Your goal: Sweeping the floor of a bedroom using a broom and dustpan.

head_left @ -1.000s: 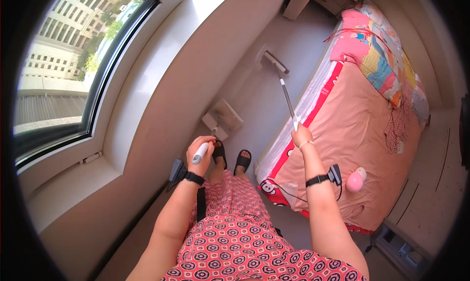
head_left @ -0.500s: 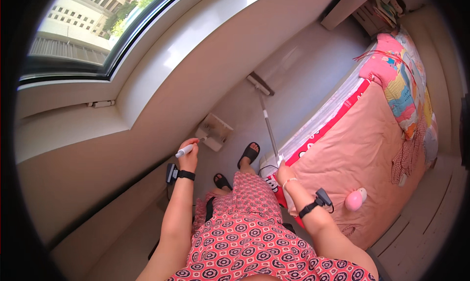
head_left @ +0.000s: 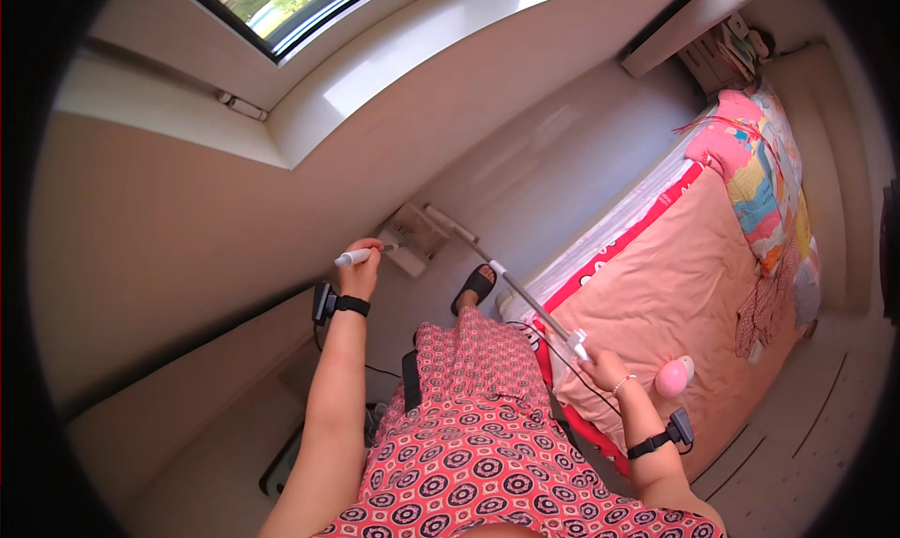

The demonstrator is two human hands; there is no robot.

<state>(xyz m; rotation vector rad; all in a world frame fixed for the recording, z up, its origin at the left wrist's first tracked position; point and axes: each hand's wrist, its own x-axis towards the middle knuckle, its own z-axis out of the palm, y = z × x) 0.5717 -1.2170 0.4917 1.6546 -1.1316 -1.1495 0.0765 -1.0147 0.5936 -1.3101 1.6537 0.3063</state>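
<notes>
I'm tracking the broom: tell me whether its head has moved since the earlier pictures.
Yes: against the bed, the broom head has moved toward the bed's near end.

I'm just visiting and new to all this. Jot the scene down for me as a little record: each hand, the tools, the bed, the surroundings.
Left hand: gripping the white handle of a dustpan
Right hand: gripping the upper end of a broom
Tools: on the floor, broom head at the dustpan's edge; whether they touch is unclear
Bed: pink cover, at the person's right
On bed: a pink-and-white rounded thing near the right hand; colourful bedding farther off
Window: upper left, greenery outside
Footwear: one dark sandal visible
</notes>
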